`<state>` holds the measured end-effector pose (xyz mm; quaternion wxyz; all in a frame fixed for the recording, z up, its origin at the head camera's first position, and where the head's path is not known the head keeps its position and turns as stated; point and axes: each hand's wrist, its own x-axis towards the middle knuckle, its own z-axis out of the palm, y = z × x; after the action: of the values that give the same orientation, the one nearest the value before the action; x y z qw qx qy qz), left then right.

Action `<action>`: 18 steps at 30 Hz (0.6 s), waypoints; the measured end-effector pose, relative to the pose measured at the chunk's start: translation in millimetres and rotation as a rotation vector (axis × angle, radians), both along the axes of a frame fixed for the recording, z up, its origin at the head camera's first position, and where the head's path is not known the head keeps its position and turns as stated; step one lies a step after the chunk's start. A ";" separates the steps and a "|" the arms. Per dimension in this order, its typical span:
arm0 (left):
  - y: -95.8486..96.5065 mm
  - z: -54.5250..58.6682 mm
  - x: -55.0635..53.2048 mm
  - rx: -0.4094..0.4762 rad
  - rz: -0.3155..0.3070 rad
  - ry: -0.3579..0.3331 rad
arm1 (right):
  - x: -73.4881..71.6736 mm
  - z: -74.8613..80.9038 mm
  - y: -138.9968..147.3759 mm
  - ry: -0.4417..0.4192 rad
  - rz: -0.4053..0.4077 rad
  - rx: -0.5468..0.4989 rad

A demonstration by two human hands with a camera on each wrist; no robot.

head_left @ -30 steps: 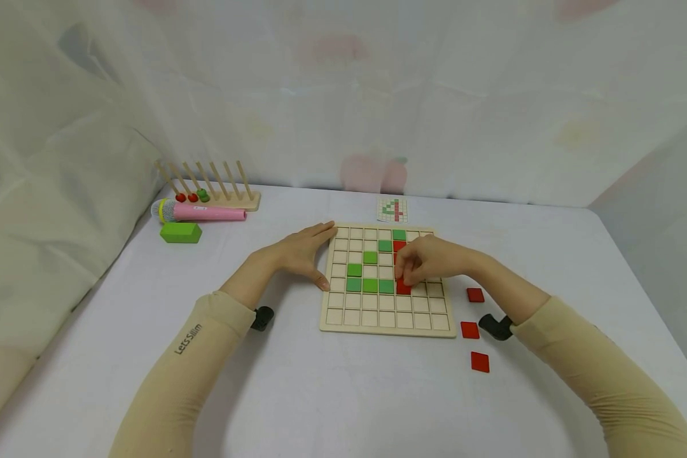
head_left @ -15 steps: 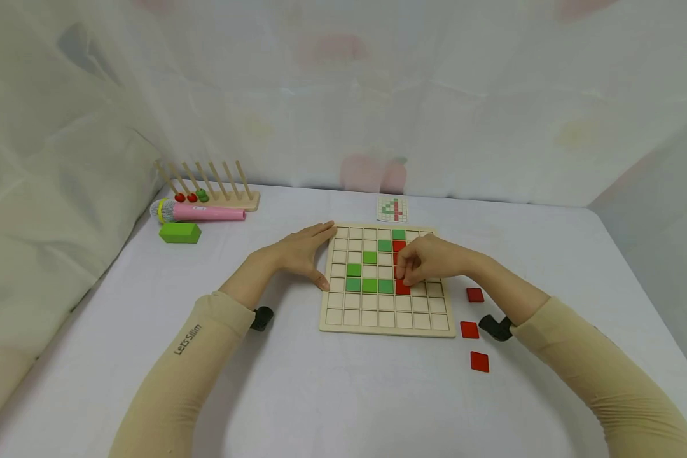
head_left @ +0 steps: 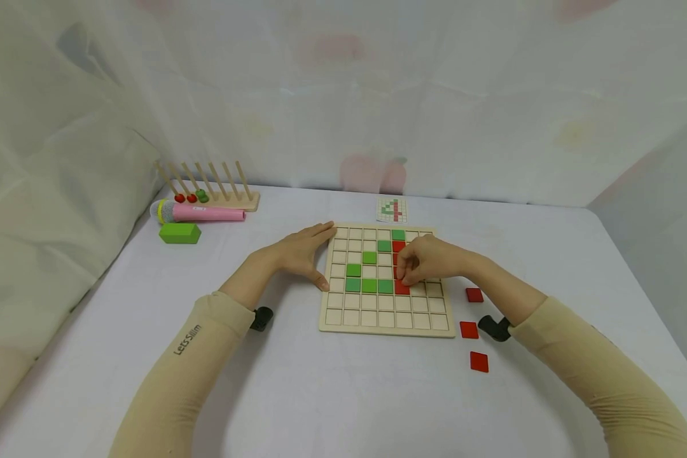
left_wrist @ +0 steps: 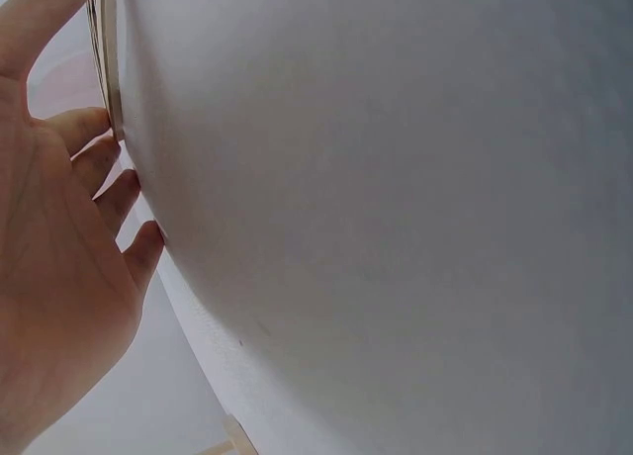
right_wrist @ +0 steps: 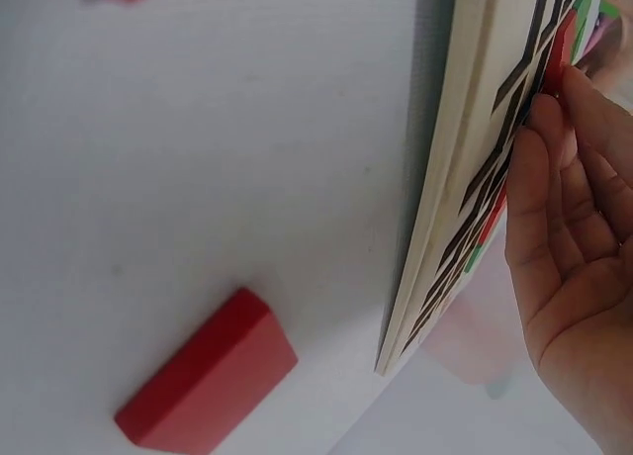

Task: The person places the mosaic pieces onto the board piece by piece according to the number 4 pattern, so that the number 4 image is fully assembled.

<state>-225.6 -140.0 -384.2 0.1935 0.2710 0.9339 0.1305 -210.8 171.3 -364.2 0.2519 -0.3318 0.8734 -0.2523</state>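
A wooden grid board (head_left: pixel 360 318) lies on the table with green tiles (head_left: pixel 369 257) and a column of red tiles (head_left: pixel 398 246) set in its cells. My right hand (head_left: pixel 432 257) bends over that column; its thumb and fingertips pinch a red tile (head_left: pixel 402 288) at the column's lower end. In the right wrist view this red tile (right_wrist: pixel 562 54) shows at the fingertips, and its seating in the cell cannot be made out. With fingers spread, my left hand (head_left: pixel 303 251) rests along the board's left edge, thumb low and fingers at the upper corner.
Three loose red tiles (head_left: pixel 469 330) lie right of the board. A small pattern card (head_left: pixel 392 209) sits behind it. At the back left are a pegged wooden rack (head_left: pixel 229 202) with small red and green pieces, a pink toy microphone (head_left: pixel 208 212) and a green block (head_left: pixel 180 233).
Almost nothing differs. Both hands keep their places at the board, and the right fingertips stay on the same red tile.
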 end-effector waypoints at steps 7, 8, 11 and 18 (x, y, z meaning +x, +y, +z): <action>0.0 0.4 0.7 0.011 0.006 -0.003 | 2.1 5.2 2.1 0.010 0.003 0.011; 0.0 0.9 1.2 0.012 0.005 -0.003 | 2.1 5.8 3.3 0.014 0.003 0.010; 0.0 1.2 1.5 0.012 0.006 -0.007 | 0.7 5.8 9.1 0.022 -0.001 0.004; -0.6 -1.1 0.3 0.005 0.008 -0.013 | -1.1 6.1 28.5 0.022 -0.067 -0.007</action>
<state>-225.3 -140.7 -385.3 0.1982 0.2667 0.9334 0.1354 -211.9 199.8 -358.1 0.2327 -0.3059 0.8857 -0.2603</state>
